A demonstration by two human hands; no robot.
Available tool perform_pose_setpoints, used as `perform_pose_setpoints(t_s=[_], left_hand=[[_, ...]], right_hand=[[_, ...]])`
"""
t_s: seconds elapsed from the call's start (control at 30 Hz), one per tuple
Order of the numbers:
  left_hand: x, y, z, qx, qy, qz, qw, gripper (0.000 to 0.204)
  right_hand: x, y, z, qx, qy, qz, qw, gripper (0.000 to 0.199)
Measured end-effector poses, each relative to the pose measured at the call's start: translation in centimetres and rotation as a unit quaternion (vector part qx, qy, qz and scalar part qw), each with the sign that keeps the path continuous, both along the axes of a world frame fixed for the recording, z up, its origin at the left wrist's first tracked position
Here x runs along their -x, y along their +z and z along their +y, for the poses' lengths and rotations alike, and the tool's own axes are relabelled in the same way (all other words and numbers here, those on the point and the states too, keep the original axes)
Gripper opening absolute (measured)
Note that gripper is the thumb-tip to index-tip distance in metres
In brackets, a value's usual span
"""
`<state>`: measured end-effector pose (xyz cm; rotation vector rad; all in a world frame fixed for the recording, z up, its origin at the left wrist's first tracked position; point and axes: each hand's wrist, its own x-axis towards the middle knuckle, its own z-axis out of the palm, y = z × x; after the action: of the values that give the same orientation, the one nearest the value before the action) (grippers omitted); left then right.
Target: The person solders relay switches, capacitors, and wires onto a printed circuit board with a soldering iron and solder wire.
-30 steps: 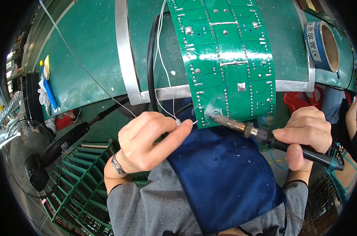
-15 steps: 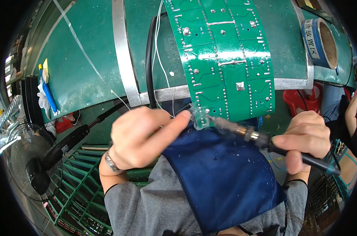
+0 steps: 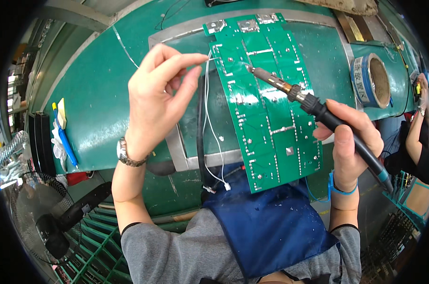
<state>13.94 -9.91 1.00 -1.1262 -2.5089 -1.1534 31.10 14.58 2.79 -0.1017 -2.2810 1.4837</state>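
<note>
A long green circuit board (image 3: 259,120) lies solder side up in front of me, its near end reaching over the blue apron (image 3: 271,222). My right hand (image 3: 351,146) is closed around the black handle of a soldering iron (image 3: 297,94). The iron's tip is over the far part of the board; contact cannot be made out. My left hand (image 3: 157,92) pinches a thin solder wire (image 3: 215,58) between thumb and forefinger, by the board's far left edge. White wires with a small connector (image 3: 227,186) hang along the board's left side.
A black cable (image 3: 201,128) runs beside the board over a metal frame (image 3: 181,158). On the right stands a large tape roll (image 3: 366,80). A blue tool (image 3: 68,146) lies left, above a fan (image 3: 46,222). Another person's arm (image 3: 415,128) shows far right.
Both hands have gone from the board's near left corner to its far part, still holding iron and wire. The view has shifted, showing more of the board's far end.
</note>
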Motion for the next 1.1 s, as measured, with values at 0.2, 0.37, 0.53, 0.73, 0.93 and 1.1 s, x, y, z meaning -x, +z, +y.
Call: perform_pose_setpoints(t_s=[0.2, 0.37, 0.53, 0.73, 0.93, 1.1], left_hand=[[0.9, -2.2, -1.1, -0.042, 0.035, 0.014, 0.998, 0.020], [1.5, -2.6, -0.9, -0.039, 0.041, 0.028, 0.998, 0.025], [1.6, -3.1, -0.5, -0.047, 0.031, 0.001, 0.998, 0.030], [1.7, -3.4, -0.1, -0.018, 0.013, 0.019, 1.000, 0.031], [1.4, -2.7, -0.5, -0.039, 0.021, 0.014, 0.999, 0.028], [0.7, -2.2, -0.6, -0.013, 0.008, 0.018, 1.000, 0.024]], right_hand=[[3.7, -0.4, -1.1, -0.035, 0.020, -0.001, 0.999, 0.026], [5.4, -0.7, -1.5, -0.032, 0.029, -0.015, 0.999, 0.025], [5.9, -1.0, -1.8, -0.017, 0.035, -0.042, 0.998, 0.026], [5.9, -0.6, -2.0, -0.060, 0.048, -0.054, 0.996, 0.028], [4.6, -0.1, -1.3, -0.065, 0.043, -0.047, 0.996, 0.026], [4.2, -0.3, -1.7, -0.119, 0.030, -0.021, 0.992, 0.037]])
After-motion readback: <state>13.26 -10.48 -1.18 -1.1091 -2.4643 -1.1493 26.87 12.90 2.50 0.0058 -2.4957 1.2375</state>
